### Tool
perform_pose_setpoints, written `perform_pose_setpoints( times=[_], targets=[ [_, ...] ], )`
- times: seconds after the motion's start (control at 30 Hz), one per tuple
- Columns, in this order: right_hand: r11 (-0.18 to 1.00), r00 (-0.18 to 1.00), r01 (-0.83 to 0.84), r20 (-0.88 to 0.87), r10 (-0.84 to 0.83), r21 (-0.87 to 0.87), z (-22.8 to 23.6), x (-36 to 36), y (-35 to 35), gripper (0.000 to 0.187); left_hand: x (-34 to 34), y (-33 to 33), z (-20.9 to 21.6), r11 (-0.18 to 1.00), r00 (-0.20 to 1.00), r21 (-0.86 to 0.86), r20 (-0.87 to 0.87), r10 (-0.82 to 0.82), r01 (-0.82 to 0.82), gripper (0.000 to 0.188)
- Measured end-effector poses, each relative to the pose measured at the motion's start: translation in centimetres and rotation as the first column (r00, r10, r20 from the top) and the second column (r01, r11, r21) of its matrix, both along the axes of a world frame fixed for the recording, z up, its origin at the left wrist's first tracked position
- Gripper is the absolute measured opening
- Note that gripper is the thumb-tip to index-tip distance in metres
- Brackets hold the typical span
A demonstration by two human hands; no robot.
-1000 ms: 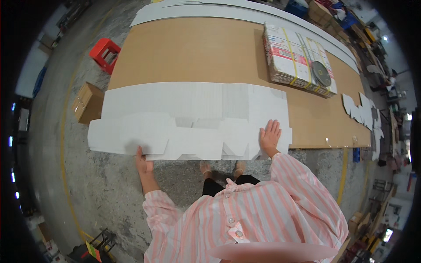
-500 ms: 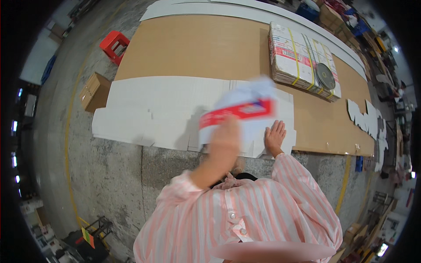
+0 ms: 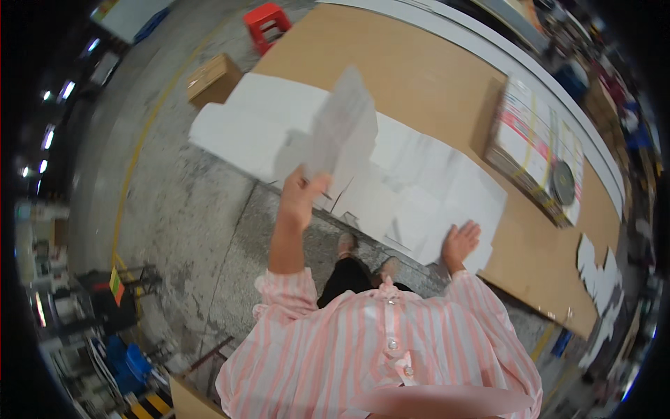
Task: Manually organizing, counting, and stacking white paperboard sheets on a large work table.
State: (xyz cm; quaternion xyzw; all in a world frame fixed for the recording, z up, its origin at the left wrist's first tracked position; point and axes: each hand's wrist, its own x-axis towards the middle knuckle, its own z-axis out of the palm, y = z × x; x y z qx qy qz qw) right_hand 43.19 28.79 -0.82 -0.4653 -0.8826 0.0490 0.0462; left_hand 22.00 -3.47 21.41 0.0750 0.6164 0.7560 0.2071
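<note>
White cardboard sheet (image 3: 419,188), flat and die-cut with flaps and slots, lies along the near edge of the brown worktable (image 3: 412,77), its near edge overhanging the table toward the person. Left hand (image 3: 301,197) is up off the surface, fingers pinched closed on the lower corner of a raised flap (image 3: 343,126), and that flap stands tilted and blurred above the rest of the sheet. Right hand (image 3: 459,243) is down at the sheet's near right corner, palm flat, fingers spread open, pressing on the white board without gripping it. Pink-and-white striped sleeves run back from both hands to the lower edge of the view, and two shoes (image 3: 347,244) show on the grey concrete floor (image 3: 202,216) just below the overhang.

Farther along the table on the right sits a strapped bundle of printed flat cartons (image 3: 537,146), with a dark round roll (image 3: 562,183) resting on top of it. Small white cardboard offcuts (image 3: 601,274) lie at the table's right end, well apart from the sheet. On the floor to the left, a closed brown carton (image 3: 213,78) stands near the sheet's far left corner, and a red stool (image 3: 269,24) stands beyond it.
</note>
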Motion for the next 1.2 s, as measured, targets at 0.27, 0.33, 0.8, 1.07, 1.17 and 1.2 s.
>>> perform_pose_setpoints(
  times=[0.27,0.33,0.8,1.07,1.17,1.2],
  targets=[
    [0.997,0.997,-0.063,0.052,0.06,0.052,-1.2,0.6,-0.5,0.06,-6.7,-9.4,-15.7,0.61,0.813,0.592,0.559,0.159,-0.527,0.06],
    [0.995,0.996,-0.074,0.049,0.07,0.065,-1.0,0.4,-0.5,0.059,-7.0,-9.7,-19.4,0.694,0.859,0.542,0.457,0.23,-0.474,0.054],
    [0.958,0.961,-0.275,-0.06,0.271,-0.079,0.3,-4.2,-1.5,0.067,-6.4,-6.9,-18.3,0.863,0.838,-0.034,0.222,0.499,-0.504,0.042],
    [0.969,0.974,-0.224,0.009,0.226,-0.108,2.0,-3.3,-2.3,0.067,1.0,4.4,-4.1,0.756,0.735,-0.524,-0.673,-0.084,-0.393,0.038],
    [0.964,0.967,-0.255,-0.012,0.255,-0.075,0.5,-1.3,-0.8,0.067,6.9,11.8,-1.3,0.844,0.254,-0.431,-0.897,-0.362,-0.319,0.041],
    [0.941,0.958,-0.279,-0.127,0.258,-0.193,-1.0,0.8,0.2,0.067,9.2,13.8,-2.1,0.776,0.07,-0.507,-0.85,-0.522,-0.374,0.041]
  ],
)
